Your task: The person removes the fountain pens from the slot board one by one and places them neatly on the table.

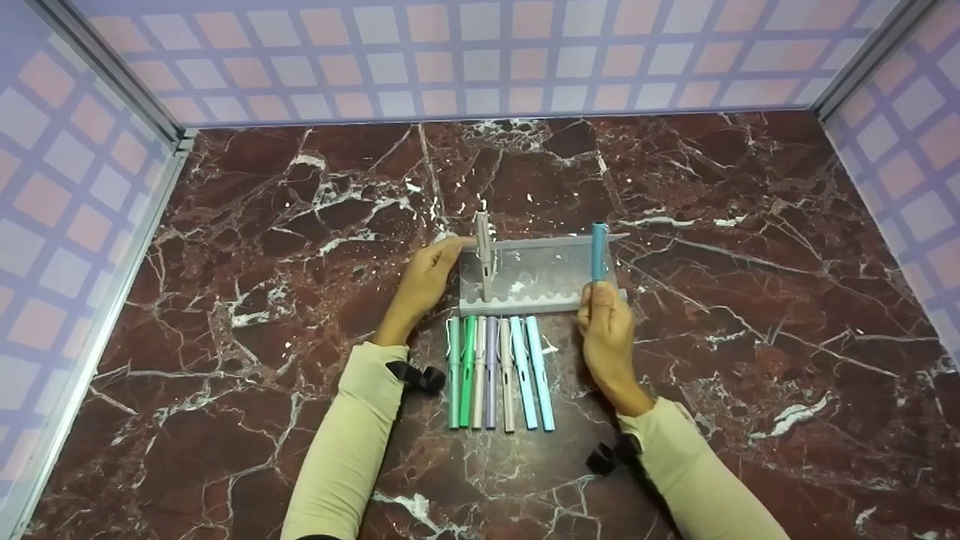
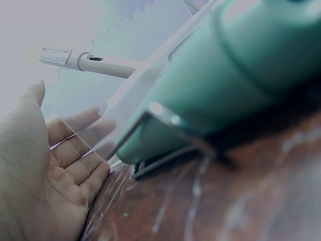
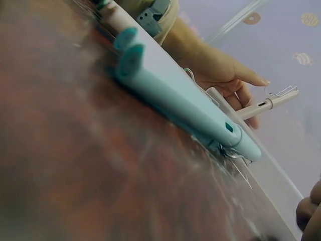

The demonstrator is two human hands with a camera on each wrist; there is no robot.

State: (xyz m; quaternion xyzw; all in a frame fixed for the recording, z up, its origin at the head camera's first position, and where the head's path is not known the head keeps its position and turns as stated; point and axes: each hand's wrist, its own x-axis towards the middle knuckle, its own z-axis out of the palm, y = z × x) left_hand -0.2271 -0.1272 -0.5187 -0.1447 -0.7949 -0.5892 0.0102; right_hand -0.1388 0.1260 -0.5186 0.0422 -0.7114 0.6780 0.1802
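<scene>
A clear plastic pen stand (image 1: 544, 266) with a notched front strip sits mid-table. In its left part a beige pen (image 1: 484, 259) stands upright. My left hand (image 1: 424, 281) touches the stand's left end, its fingers (image 2: 70, 150) fairly straight against the clear plastic in the left wrist view. At the right end, my right hand (image 1: 607, 337) grips a blue pen (image 1: 598, 251) by its lower part and holds it upright; whether its bottom touches the stand is hidden by the fingers. Only a bit of that hand shows in the right wrist view.
Several pens lie side by side in front of the stand: green pens (image 1: 466, 375), a purple pen (image 1: 491, 375), beige or pinkish ones and light blue pens (image 1: 523, 375). The marbled tabletop (image 1: 750, 315) is bordered by checked panels (image 1: 480, 64) at the back and sides.
</scene>
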